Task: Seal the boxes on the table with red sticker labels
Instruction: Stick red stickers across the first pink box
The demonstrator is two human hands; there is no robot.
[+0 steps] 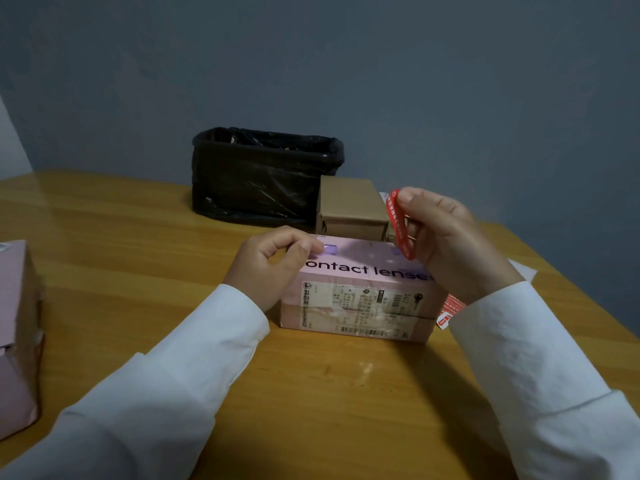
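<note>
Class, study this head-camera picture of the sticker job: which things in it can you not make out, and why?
- Head view: shipping label print too small and blurred.
- Red sticker text too small; right hand covers part.
- Sticker sheet mostly behind the right sleeve.
- Bin contents lost in the dark liner.
- Second pink box cut by the left edge.
</note>
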